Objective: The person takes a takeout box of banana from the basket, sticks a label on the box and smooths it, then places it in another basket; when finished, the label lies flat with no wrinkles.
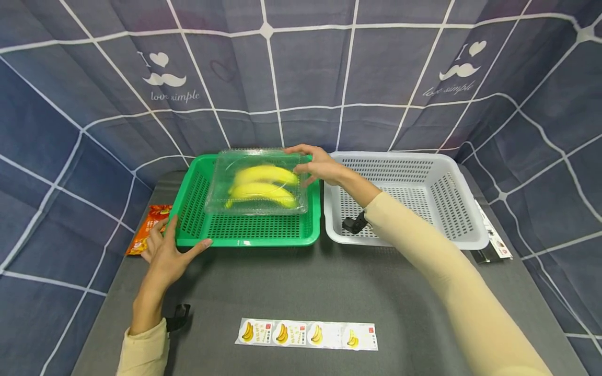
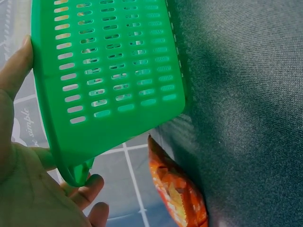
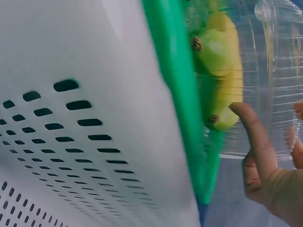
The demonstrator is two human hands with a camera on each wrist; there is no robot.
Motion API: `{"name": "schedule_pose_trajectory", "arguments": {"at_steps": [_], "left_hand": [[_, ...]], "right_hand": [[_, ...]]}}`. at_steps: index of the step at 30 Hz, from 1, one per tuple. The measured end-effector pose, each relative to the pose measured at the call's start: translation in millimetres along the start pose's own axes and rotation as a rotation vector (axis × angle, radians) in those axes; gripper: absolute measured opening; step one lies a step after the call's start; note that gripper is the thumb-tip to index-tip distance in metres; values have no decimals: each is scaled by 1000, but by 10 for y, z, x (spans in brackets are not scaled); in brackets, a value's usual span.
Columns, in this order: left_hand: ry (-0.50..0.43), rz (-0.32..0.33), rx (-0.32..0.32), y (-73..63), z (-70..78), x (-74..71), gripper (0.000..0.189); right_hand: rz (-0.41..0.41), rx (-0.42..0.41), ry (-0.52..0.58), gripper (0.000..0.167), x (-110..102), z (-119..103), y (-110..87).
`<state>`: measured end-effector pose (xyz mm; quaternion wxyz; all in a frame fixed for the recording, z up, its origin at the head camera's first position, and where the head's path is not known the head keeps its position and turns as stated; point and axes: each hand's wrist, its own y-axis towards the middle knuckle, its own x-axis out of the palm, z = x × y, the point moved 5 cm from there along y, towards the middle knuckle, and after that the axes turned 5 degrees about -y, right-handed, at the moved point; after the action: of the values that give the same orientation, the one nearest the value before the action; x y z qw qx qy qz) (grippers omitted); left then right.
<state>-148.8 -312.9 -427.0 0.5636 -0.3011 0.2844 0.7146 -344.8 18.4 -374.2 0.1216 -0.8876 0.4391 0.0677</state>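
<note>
The hands are being kept apart, each closed on something. By the left hand [image 1: 166, 259], the front left corner of a green basket [image 1: 254, 243] is being gripped, its rim between thumb and fingers. By the right hand [image 1: 322, 166], the right end of a clear container [image 1: 218, 185] is being held; two bananas [image 1: 263, 192] are being enclosed in it, between the hands. The container is being held over the basket's back part; whether its base is touching the basket cannot be told.

An orange packet [image 1: 143, 233] is lying by the bench's left edge, beside the basket. A white basket [image 1: 395, 166] is standing towards the back right corner. Nearer the front edge of the dark grey bench [image 1: 301, 290], a strip of banana labels [image 1: 305, 334] is being displayed. The bench is being enclosed by grey-blue, white-lined curtains [image 1: 310, 68].
</note>
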Motion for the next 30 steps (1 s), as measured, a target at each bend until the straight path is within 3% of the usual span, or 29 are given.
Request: {"name": "schedule_pose_trajectory", "arguments": {"at_steps": [7, 13, 20, 30], "left_hand": [[9, -6, 1, -8, 6, 26, 108], [17, 8, 12, -13, 15, 5, 108], [28, 3, -5, -28, -1, -6, 108], [39, 1, 1, -20, 14, -13, 108]], "right_hand": [[10, 24, 36, 53, -126, -11, -361], [18, -24, 71, 56, -179, -68, -684], [4, -73, 78, 58, -177, -95, -902], [35, -73, 97, 57, -187, 25, -1282]]}}
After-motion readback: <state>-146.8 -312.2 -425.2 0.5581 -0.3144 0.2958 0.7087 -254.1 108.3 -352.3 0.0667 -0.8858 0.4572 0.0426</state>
